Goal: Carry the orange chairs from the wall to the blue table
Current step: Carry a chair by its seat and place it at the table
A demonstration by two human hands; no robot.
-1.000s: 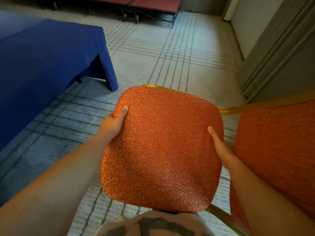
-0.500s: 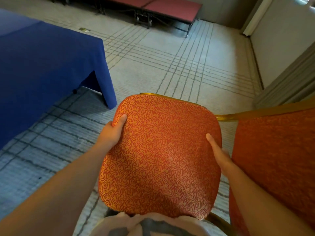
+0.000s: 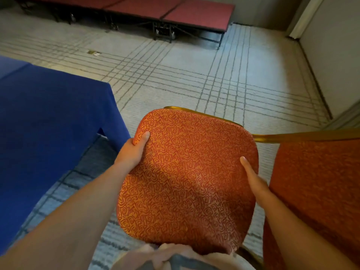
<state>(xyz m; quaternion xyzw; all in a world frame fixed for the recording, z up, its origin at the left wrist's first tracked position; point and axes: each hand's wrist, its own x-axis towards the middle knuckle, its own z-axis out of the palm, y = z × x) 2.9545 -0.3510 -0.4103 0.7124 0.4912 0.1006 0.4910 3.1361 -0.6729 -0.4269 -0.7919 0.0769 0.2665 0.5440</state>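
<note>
I hold an orange patterned chair (image 3: pixel 187 178) with a gold frame in front of me, its seat filling the middle of the view. My left hand (image 3: pixel 132 151) grips the seat's left edge, thumb on top. On the opposite edge my right hand (image 3: pixel 253 182) grips the seat, thumb lying on the fabric and the other fingers hidden below. The chair's backrest (image 3: pixel 315 184) stands at the right. The blue table (image 3: pixel 48 121), draped in blue cloth, is at the left, its corner just left of my left hand.
Grey carpet (image 3: pixel 224 75) with a dark grid pattern stretches ahead. Low red platforms (image 3: pixel 191 14) on black frames line the far wall. A beige wall and folding partition (image 3: pixel 335 65) close the right side.
The view has tilted up and moved forward: the red platforms now show fully and the table corner sits closer to my left hand. Both hands keep the same hold on the seat.
</note>
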